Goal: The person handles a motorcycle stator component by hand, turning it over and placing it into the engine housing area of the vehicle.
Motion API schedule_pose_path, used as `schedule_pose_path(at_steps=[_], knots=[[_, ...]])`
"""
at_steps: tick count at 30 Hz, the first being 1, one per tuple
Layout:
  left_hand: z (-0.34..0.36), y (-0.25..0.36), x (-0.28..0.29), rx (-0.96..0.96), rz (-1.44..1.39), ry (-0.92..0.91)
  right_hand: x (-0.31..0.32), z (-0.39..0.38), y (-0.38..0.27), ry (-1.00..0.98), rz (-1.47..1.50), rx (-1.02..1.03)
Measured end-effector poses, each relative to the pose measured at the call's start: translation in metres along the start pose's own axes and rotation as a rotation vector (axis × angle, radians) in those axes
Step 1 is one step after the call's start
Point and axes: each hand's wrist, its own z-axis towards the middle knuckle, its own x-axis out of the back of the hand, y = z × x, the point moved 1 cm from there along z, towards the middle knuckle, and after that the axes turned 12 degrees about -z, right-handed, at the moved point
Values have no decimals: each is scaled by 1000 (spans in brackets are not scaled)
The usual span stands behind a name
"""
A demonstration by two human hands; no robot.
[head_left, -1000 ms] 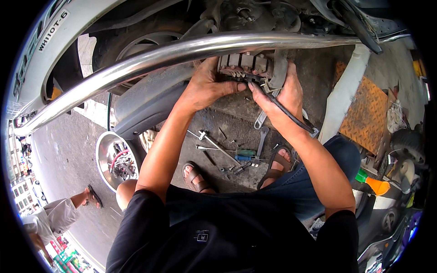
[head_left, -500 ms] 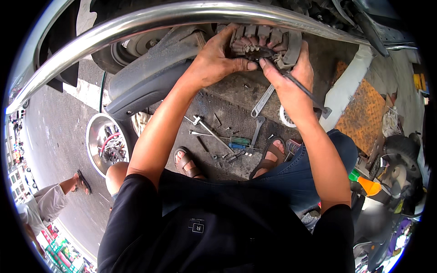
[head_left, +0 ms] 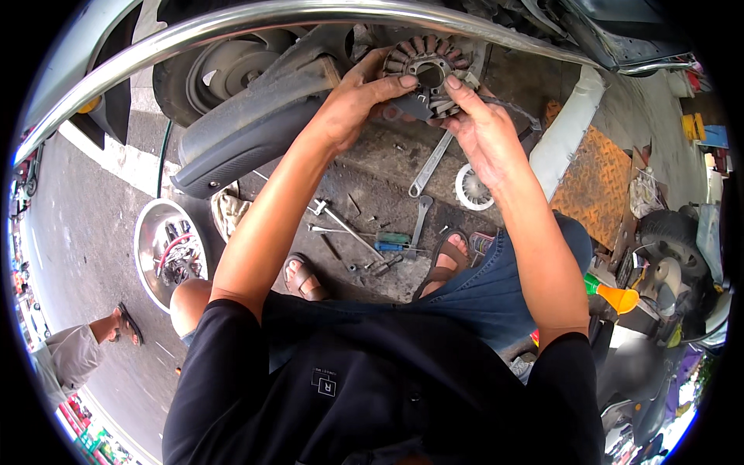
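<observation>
Between my hands, just under the chrome bar, is a stator (head_left: 417, 49), a ring of dark, worn coils round a centre hole. My left hand (head_left: 353, 108) grips it from the left, thumb lying along its lower left edge. On the opposite side my right hand (head_left: 487, 128) holds it, thumb pressed near the centre hole and fingers partly hidden beneath. A dark cable (head_left: 515, 106) trails off to the right, past my right fingers. Below on the ground lie a large combination wrench (head_left: 431, 164) and a white fan ring (head_left: 462, 191).
The chrome bar (head_left: 310, 17) arches across the top. A grey exhaust cover (head_left: 248, 136) and wheel (head_left: 221, 74) stand at upper left. A metal bowl (head_left: 145, 252) holds small parts. Screwdrivers (head_left: 394, 237) and another wrench (head_left: 421, 221) lie between my feet. At left is another person's leg (head_left: 85, 345).
The stator has tilted so its face and centre hole now show. My right hand has shifted its grip, and the cable end has swung up. The head view has shifted slightly.
</observation>
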Motion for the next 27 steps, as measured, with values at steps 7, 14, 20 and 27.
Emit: schedule_pose_path(at_steps=[7,14,20,27], knots=[[-9,6,8,31,45,-22,-4,-4,-2,-34,-82,4],[-7,23,0,81,-108,-121,-9,-4,-8,-77,116,-46],[0,29,-16,37,-155,-18,-11,-3,-13,-92,280,-149],[6,37,-20,111,-307,48,8,-25,-40,-93,-521,-134]])
